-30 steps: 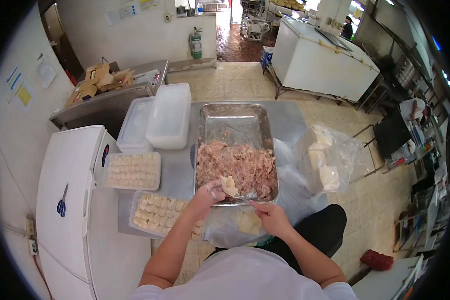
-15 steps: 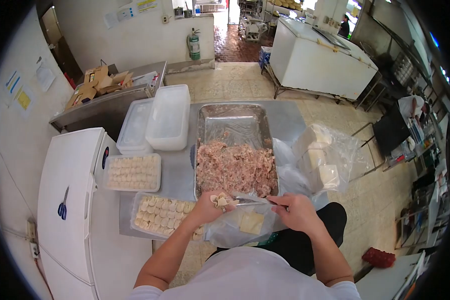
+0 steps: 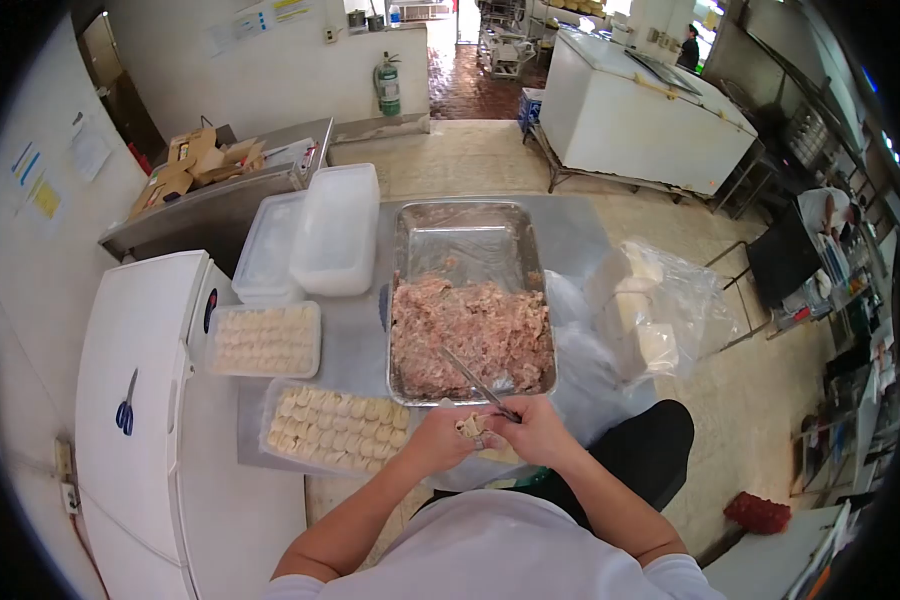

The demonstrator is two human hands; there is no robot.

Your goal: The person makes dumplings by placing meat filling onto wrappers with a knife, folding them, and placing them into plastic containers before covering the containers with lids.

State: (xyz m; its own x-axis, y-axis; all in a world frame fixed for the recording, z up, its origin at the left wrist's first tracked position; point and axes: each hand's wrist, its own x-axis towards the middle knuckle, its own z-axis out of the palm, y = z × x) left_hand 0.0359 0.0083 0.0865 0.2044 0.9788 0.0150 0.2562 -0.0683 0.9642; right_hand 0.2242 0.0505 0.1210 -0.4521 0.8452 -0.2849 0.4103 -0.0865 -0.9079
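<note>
My left hand is closed around a partly folded dumpling of pale wrapper dough. Right beside it, touching or nearly so, my right hand grips a thin metal knife whose blade points up and away over the meat. Just ahead lies a deep steel tray with ground meat filling heaped in its nearer part. A plastic container packed with rows of dumplings is left of my hands. Beneath the hands, the square wrappers are mostly hidden.
Another filled dumpling container sits farther left, near stacked lidded plastic boxes. Bagged blocks of pale wrappers lie at the table's right. A white freezer with blue scissors stands left; a person sits at far right.
My right hand has moved left to meet my left hand, and the knife now points up over the meat. My left hand has shifted slightly right with the dumpling.
</note>
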